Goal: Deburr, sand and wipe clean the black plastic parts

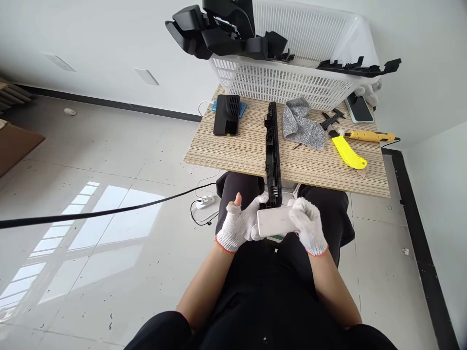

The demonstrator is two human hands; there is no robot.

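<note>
A long black plastic trim strip [272,150] with clips and ribs lies across the tabletop, its near end jutting past the front edge over my lap. My left hand [241,221], in a white knitted glove with the thumb tip bare, has its fingers around that near end, while the thumb sticks out to the side. A flat white rectangular block [276,221] is gripped at its right end by my gloved right hand [307,221]. The block lies across the front of the strip's end and hides part of my left fingers.
On the wooden table [204,150] are a black phone [226,115], a grey cloth [301,124], calipers [332,119], a yellow utility knife [348,151], a yellow corded tool [370,136] and another phone [359,108]. Behind stands a white basket [270,80] with black plastic parts [226,36].
</note>
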